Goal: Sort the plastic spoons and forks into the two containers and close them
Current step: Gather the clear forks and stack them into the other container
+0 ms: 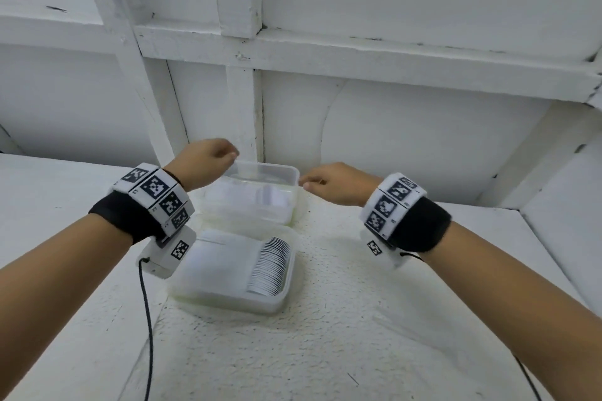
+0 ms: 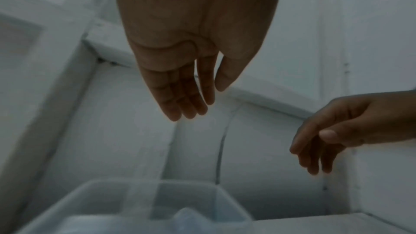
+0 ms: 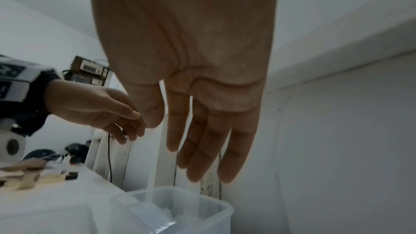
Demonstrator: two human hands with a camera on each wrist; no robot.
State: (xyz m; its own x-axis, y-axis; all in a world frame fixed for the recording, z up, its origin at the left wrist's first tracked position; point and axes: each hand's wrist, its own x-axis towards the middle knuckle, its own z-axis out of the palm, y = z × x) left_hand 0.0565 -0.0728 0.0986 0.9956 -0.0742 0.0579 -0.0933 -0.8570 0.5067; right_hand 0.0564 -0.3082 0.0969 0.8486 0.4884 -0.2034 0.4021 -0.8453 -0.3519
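Two translucent plastic containers stand on the white table. In the near container lies a neat stack of white spoons. The far container holds white cutlery whose kind I cannot tell, and it has no lid on. My left hand hovers over that container's far left corner, with fingers straight and empty. My right hand hovers just off its right rim, also with relaxed fingers that hold nothing. The far container shows below my right hand.
A white panelled wall with beams rises right behind the containers. A black cable hangs from my left wrist across the table's left part. Loose clutter lies on a surface far to the left.
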